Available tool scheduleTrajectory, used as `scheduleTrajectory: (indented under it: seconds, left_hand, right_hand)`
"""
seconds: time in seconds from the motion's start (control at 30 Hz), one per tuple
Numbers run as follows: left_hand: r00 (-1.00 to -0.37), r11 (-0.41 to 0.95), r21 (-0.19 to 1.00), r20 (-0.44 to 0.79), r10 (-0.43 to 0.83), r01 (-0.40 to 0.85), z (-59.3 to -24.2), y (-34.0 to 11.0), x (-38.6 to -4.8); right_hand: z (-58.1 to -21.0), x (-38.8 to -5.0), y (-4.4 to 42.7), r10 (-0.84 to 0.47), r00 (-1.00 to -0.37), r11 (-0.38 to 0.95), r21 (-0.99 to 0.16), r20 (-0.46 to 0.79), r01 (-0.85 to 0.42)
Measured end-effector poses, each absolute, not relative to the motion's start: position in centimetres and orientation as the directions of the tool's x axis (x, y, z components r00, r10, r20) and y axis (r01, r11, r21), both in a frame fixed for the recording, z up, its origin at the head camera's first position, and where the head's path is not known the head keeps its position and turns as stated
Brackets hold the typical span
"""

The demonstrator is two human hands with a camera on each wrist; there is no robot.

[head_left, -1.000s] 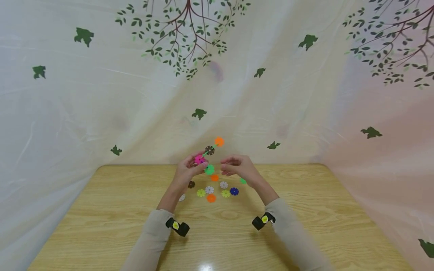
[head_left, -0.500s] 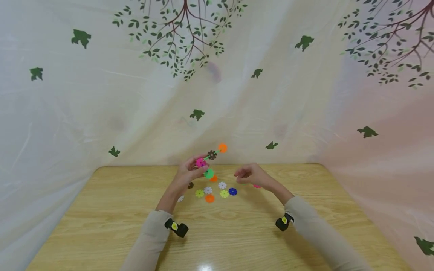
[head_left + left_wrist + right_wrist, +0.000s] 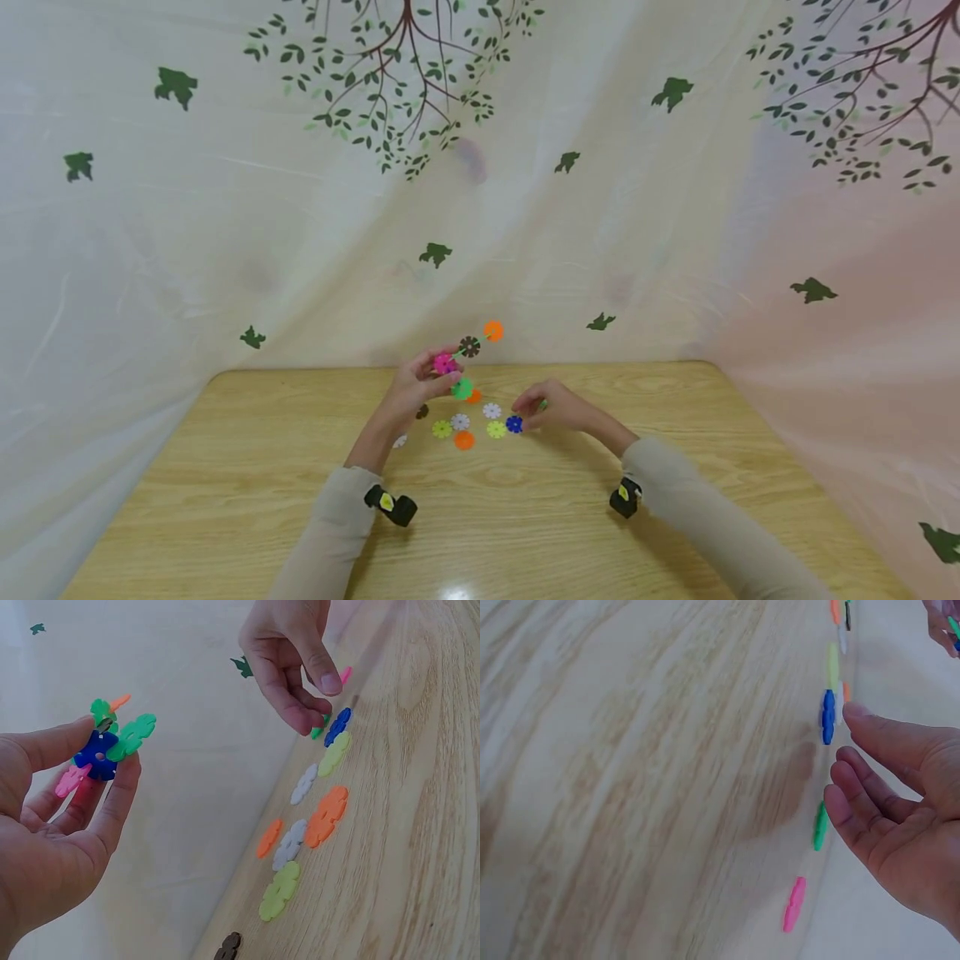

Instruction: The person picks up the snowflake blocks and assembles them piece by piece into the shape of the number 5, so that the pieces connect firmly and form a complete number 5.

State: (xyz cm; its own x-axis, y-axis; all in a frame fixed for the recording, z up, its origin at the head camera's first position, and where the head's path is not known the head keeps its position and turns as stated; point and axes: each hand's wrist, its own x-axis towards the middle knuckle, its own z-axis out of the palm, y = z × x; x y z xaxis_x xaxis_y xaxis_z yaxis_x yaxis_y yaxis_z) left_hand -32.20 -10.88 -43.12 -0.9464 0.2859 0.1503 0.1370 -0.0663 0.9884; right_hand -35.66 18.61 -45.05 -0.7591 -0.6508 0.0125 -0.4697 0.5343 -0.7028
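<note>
My left hand pinches a joined build of flower-shaped interlocking discs above the table. In the left wrist view a blue disc sits between thumb and fingers, with a green disc and a pink disc slotted in. Farther out on the build are a brown disc and an orange disc. My right hand hovers low over the table with loosely bent fingers and nothing in them. Its fingertips are near a loose blue disc; a green disc lies below the hand.
Several loose discs lie on the wooden table, among them an orange one, yellow ones and white ones. A pink disc lies farther right. A pale curtain with printed leaves hangs behind the table's far edge.
My right hand has drawn away from the build to the right and down, then come slightly back left beside the loose blue disc. The left hand and its build have sunk slightly in view.
</note>
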Motion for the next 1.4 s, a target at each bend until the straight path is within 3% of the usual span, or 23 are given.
scheduleTrajectory:
  seconds: [0.27, 1.4]
  left_hand:
    - [-0.941, -0.073, 0.986, 0.166, 0.294, 0.151, -43.3, -10.9, -32.4]
    - [-0.944, -0.092, 0.987, 0.153, 0.292, 0.131, -43.6, -10.8, -32.4]
  right_hand:
    - [-45.7, -36.0, 18.1, -0.639, -0.769, 0.585, -0.664, -0.025, -0.465]
    - [-46.5, -36.2, 17.2, -0.660, -0.751, 0.534, -0.692, 0.019, -0.487]
